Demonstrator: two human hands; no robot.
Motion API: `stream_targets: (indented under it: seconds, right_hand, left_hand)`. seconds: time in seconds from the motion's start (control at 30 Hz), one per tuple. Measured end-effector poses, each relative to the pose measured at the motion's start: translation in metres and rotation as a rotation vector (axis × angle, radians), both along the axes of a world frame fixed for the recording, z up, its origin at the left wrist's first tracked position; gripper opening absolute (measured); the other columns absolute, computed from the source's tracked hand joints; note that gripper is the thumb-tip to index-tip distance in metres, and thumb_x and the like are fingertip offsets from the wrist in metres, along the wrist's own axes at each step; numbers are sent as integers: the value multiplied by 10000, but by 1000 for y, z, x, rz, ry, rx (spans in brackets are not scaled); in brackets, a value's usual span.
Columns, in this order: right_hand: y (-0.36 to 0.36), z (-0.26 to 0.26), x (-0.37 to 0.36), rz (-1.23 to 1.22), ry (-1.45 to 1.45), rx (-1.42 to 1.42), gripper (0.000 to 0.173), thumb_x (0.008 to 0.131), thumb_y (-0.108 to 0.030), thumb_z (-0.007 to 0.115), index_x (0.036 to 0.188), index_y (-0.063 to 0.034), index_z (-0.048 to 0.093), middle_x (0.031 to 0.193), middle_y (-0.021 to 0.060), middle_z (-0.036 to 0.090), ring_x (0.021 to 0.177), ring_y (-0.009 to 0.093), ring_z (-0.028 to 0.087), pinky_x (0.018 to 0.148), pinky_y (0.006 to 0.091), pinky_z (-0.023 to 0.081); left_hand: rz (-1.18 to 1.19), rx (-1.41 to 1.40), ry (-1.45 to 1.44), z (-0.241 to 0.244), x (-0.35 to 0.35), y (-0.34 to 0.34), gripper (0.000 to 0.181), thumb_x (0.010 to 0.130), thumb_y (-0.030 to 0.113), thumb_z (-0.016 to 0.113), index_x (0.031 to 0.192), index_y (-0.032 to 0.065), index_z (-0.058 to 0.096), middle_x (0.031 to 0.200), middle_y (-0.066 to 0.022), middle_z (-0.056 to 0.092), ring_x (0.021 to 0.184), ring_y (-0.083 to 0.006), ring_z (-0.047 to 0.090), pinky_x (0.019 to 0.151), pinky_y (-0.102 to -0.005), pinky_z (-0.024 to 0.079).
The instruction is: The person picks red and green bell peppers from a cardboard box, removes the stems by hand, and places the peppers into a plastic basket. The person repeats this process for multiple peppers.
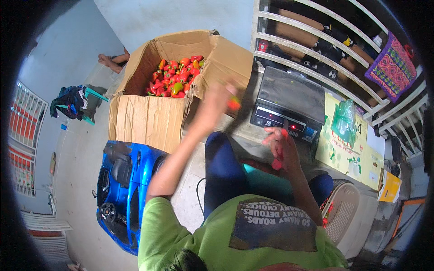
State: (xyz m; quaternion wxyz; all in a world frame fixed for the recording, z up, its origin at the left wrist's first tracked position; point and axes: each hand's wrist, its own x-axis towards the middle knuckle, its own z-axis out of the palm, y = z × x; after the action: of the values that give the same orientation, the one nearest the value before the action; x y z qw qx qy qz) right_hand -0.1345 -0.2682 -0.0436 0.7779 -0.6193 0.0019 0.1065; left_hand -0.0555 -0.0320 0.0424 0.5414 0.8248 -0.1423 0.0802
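My left hand (215,101), blurred by motion, is over the right side of an open cardboard box (149,118). A blurred red and yellow pepper (234,103) is at its fingers. Many red peppers (173,78), a few partly green or orange, lie inside the box. My right hand (283,147) is in front of a black digital scale (290,95), holding what looks like a small knife (285,125) with a dark blade and red parts. Red material also shows at the palm; its exact shape is unclear.
A beige plastic basket (346,210) with red peppers stands at my right. A blue toy car (129,193) is at my left. Beyond the white railing (315,30) there are parts of a person. Another person's feet (110,62) show behind the box.
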Motion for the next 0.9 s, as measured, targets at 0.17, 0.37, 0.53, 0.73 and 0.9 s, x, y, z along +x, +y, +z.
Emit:
stream_targets:
  seconds: [0.17,0.37,0.53,0.73,0.9]
  right_hand:
    - [5,18,-15,87,153,144,328,903,-357,525,1055,-72,475,561,-18,448,415,45,375,352,196,248]
    - [-4,7,-35,40,120,362,232,895,-257,529,1028,-79,460,552,-27,421,393,52,361,357,196,253]
    - [-1,5,-32,22,139,509,167,902,-166,502,1036,-70,474,601,-13,465,402,44,381,345,192,258]
    - [-6,-1,-27,-55,102,615,174,919,-167,488,1048,-50,482,574,-1,487,393,39,391,337,176,268]
    - [-10,3,-28,50,19,423,173,924,-215,493,981,-53,475,524,-1,466,378,50,388,344,185,281]
  left_hand:
    - [-439,78,-113,-56,-41,-76,378,918,146,434,1286,75,484,1316,-183,373,1233,-324,363,1034,-370,279]
    - [-558,207,-148,-43,-55,-86,476,877,129,491,1349,118,434,1484,-221,143,1364,-380,177,1089,-406,179]
    - [-364,397,-276,-11,-86,-89,520,833,149,571,1339,132,453,1491,-223,107,1355,-399,189,1086,-451,188]
    - [-345,246,-295,-33,-100,-76,456,808,97,592,1259,111,532,1421,-210,298,1275,-359,357,1050,-428,279]
    - [-196,-262,145,-57,-85,-82,444,882,209,563,1267,26,439,1209,-137,523,1154,-233,477,1004,-347,334]
